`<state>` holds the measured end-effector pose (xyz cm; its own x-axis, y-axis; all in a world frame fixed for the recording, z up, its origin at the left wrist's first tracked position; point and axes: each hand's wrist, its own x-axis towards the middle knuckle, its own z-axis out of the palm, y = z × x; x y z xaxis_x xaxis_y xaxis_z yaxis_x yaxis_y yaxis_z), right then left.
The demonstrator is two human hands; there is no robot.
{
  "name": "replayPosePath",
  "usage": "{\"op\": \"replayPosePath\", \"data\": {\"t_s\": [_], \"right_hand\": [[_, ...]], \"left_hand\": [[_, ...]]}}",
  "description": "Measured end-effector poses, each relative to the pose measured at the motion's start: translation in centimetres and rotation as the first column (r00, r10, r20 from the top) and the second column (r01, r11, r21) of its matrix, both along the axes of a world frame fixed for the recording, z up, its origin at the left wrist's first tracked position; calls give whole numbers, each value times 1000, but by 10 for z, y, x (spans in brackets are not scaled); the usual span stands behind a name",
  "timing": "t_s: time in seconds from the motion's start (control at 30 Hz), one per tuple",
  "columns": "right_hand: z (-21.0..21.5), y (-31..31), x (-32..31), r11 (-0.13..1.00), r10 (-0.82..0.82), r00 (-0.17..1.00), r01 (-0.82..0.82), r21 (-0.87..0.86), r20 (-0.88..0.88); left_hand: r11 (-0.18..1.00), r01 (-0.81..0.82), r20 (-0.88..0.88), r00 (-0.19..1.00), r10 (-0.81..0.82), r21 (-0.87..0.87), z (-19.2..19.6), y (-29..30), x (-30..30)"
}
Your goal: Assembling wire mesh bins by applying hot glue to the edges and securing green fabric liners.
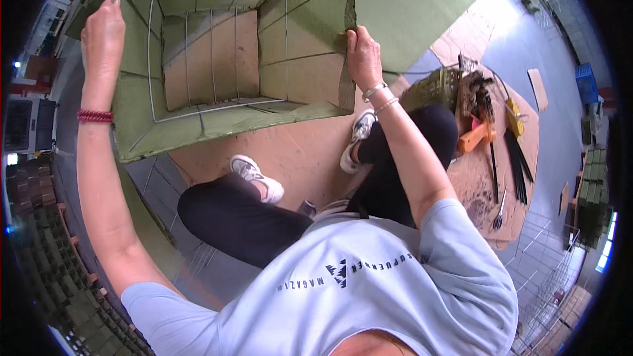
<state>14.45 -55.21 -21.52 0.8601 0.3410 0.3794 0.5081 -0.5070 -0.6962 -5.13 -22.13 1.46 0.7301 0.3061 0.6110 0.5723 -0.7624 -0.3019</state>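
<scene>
A large open box [217, 66] of green foam panels and brown board, braced with thin wire rods, lies on its side in front of me with its opening facing me. My left hand [102, 26] grips the upper left edge of the box, a red bead bracelet on that wrist. My right hand [362, 56] presses on the right wall's front edge, where green foam meets brown board. I sit with my legs in black trousers and white sneakers [254, 175] stretched toward the box.
Brown cardboard sheets [303, 158] cover the floor under the box. To my right lie an orange tool [476, 137], black strips [517, 171], scissors and a green foam block [432, 89]. Wire grids lean at lower right. Stacks of green blocks [593, 204] stand at far right.
</scene>
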Motion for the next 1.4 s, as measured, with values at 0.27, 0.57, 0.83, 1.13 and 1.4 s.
{"op": "replayPosePath", "data": {"t_s": [0.27,0.57,0.83,1.13,1.4], "right_hand": [[39,-89,-86,959,6,994,25,-283,108],[-15,-122,-128,376,870,485,-770,-515,-90],[-24,-107,-138,341,857,499,-739,-581,-132],[-32,-124,-146,412,766,575,-782,-469,-286],[-35,-129,-157,561,726,668,-713,-421,-164]], "left_hand": [[988,111,136,986,-96,-109,-20,-76,-29],[985,131,172,979,-112,-108,-23,-76,-65],[971,123,221,972,-76,-205,-26,-82,-80],[967,138,195,976,-97,-212,-33,-110,-74],[962,212,199,964,-177,-170,-35,-113,-80]]}}
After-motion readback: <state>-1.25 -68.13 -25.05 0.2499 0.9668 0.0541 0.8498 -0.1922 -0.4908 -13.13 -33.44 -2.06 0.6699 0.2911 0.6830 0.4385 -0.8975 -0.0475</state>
